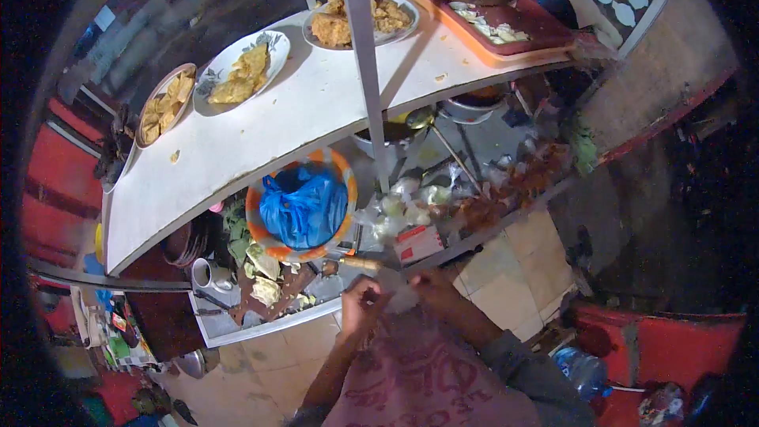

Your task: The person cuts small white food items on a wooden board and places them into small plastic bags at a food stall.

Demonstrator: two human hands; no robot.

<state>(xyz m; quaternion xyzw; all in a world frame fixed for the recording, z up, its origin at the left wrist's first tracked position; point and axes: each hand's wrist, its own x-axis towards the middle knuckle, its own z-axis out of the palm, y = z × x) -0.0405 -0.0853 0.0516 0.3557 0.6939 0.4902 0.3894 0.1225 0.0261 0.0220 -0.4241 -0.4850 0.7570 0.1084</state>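
Note:
Low in the picture, in front of my chest, my left hand (359, 307) pinches one side of a thin clear plastic bag (401, 292). My right hand (437, 292) grips the bag's other side. Whether anything is inside the bag I cannot tell. Just beyond my hands lies a wooden handle (360, 262), and a red and white box (418, 243) sits at the counter edge. Several small knotted plastic bags with pale contents (409, 207) are heaped behind the box. Left of my hands, cut cabbage (265, 289) rests on a brown cutting board (292, 286).
An orange and white basin (254, 213) holds a blue plastic bag (302, 207). Over it runs a white shelf (255, 136) with plates of fried food (240, 80) and an orange tray (498, 59). A metal post (363, 71) rises nearby. Pots (388, 136) and a mug (209, 276) stand below.

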